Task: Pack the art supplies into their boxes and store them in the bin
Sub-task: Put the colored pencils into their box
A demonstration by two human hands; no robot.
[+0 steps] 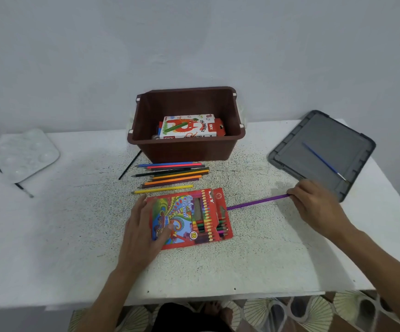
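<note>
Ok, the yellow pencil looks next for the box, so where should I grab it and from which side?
Probably pinch the yellow pencil near its blunt right end, from above. It lies flat, apart from the other pencils, tip pointing left, and the pencil box opens on its right, where the right hand holds the purple pencil.

Pretty clearly a room at home, used for a bit of art. A white desk [50, 248] is set against a bare painted wall [194, 44]. A fan-patterned floor [290, 312] and a bare foot [215, 310] are seen below, and a paint palette [24, 154] is laid out.
</note>
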